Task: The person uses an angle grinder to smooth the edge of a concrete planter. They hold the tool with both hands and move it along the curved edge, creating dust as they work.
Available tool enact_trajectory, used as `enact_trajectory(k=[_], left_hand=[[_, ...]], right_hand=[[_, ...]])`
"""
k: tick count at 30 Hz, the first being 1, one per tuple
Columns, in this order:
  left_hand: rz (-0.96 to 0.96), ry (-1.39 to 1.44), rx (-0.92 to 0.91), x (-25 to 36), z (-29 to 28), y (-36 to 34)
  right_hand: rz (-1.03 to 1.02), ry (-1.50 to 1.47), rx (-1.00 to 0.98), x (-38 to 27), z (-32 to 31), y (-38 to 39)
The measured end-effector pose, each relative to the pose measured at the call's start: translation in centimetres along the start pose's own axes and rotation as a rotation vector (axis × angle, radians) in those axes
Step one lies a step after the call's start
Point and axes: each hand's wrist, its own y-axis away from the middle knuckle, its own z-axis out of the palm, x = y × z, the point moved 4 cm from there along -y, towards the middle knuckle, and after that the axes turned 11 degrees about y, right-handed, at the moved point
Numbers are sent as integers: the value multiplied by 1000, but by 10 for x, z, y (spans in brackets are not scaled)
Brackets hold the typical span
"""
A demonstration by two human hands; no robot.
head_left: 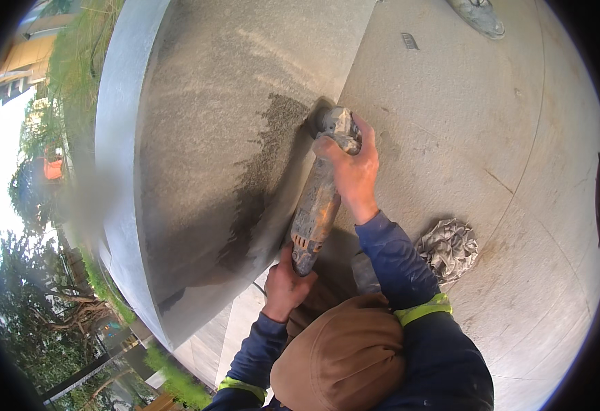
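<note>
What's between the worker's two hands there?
In the head view, the dusty orange body of the angle grinder spans from the left hand to the right hand.

At frame centre, an angle grinder [318, 198] lies against a big curved stone slab [204, 137], its head at the edge of a dark patch [262, 171]. The right hand [351, 168] grips the head; the left hand [286, 284] clasps the rear handle. A crumpled rag [449, 248] lies on the paving [478, 130] at right, and a brown cap [344, 356] shows at bottom centre.
</note>
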Motion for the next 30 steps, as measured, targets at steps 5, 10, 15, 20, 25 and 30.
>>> enact_trajectory(k=[5,10,15,20,25,30], left_hand=[[18,129,103,23,-19,11],[20,162,127,24,-19,14],[12,12,1,7,1,-6],[-91,32,3,8,-2,0],[75,143,112,28,-29,22],[118,126,132,33,-36,24]], right_hand=[[-186,-32,-20,-69,-9,16],[-236,-62,-30,-83,-8,18],[14,-75,-11,5,-3,-10],[45,-78,-38,-1,-2,0],[-308,-57,-7,-88,-8,27],[-349,-64,-45,-107,-7,29]])
